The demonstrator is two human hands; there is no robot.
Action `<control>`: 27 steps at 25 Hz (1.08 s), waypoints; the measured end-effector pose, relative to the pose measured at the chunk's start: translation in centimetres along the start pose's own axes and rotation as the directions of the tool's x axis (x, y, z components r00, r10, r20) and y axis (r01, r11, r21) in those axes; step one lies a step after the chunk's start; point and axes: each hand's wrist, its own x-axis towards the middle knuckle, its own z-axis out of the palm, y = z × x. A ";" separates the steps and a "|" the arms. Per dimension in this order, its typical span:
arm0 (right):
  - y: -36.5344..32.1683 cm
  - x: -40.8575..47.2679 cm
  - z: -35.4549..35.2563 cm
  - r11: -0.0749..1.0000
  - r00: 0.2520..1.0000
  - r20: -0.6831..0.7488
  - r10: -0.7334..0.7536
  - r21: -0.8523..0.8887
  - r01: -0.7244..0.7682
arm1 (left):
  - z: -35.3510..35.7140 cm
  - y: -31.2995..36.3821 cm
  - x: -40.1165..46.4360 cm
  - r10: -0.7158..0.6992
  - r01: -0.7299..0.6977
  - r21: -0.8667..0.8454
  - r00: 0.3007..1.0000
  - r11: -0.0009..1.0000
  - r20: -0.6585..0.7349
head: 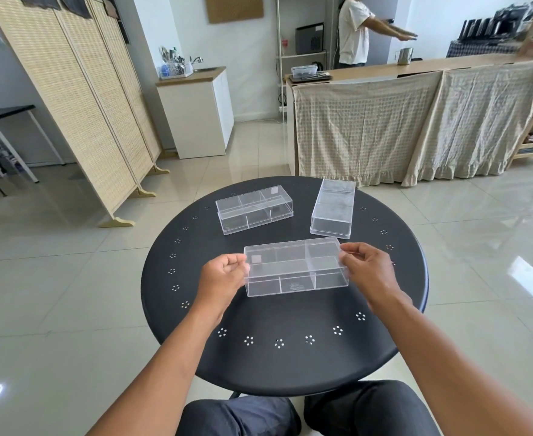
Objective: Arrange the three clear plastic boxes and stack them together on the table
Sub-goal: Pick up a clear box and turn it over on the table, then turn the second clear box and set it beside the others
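Three clear plastic boxes with inner dividers are on a round black table (284, 360). The near box (295, 267) lies crosswise in the middle, and I grip it at both short ends: my left hand (224, 275) pinches its left end, my right hand (367, 267) its right end. Whether it rests on the table or is slightly lifted is unclear. A second box (254, 209) lies at the far left of the table, angled. The third box (333, 207) sits at the far right, lengthwise away from me.
The table has perforated dot patterns around its rim. My knees (306, 413) are under its near edge. Beyond are a tiled floor, a woven folding screen (79, 99) at left, a cloth-draped counter (416, 121), and a person (356, 29) standing far behind it.
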 end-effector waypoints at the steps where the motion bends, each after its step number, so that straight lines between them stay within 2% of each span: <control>1: 0.1 -0.3 0.0 1.000 1.000 0.009 0.003 -0.010 -0.003 | 0.0 -0.3 0.0 0.012 -0.012 -0.001 1.000 1.000 0.004; 5: 0.7 -0.5 -0.1 0.998 1.000 0.019 -0.002 -0.056 0.003 | 0.1 -0.7 -0.4 0.032 -0.033 0.036 0.999 0.999 0.029; 7: 0.8 -0.4 -0.2 0.998 0.999 0.043 -0.001 -0.070 0.004 | 0.0 -0.6 -0.4 0.042 -0.045 0.107 0.999 0.993 0.026; 11: -0.5 1.0 -1.6 0.995 1.000 0.005 -0.014 -0.099 0.015 | 0.1 2.4 1.1 0.226 -0.178 0.419 0.972 0.890 -0.066; 14: -2.0 4.3 -3.1 0.993 0.996 -0.069 -0.061 -0.106 0.054 | 3.1 6.0 3.1 0.312 -0.279 0.390 0.950 0.878 -0.024; 17: -3.3 7.8 -3.2 0.992 0.995 -0.088 -0.047 -0.125 0.036 | 8.1 8.0 5.8 0.278 -0.286 0.358 0.958 0.889 0.075; 22: -2.9 12.2 -1.6 0.986 0.997 -0.052 0.053 -0.153 -0.060 | 15.6 7.3 11.7 0.096 -0.171 0.454 0.978 0.875 0.183; 27: -2.0 11.7 -0.3 0.991 0.995 0.070 0.067 -0.124 -0.058 | 17.2 5.4 15.2 0.007 -0.135 0.575 0.976 0.807 0.219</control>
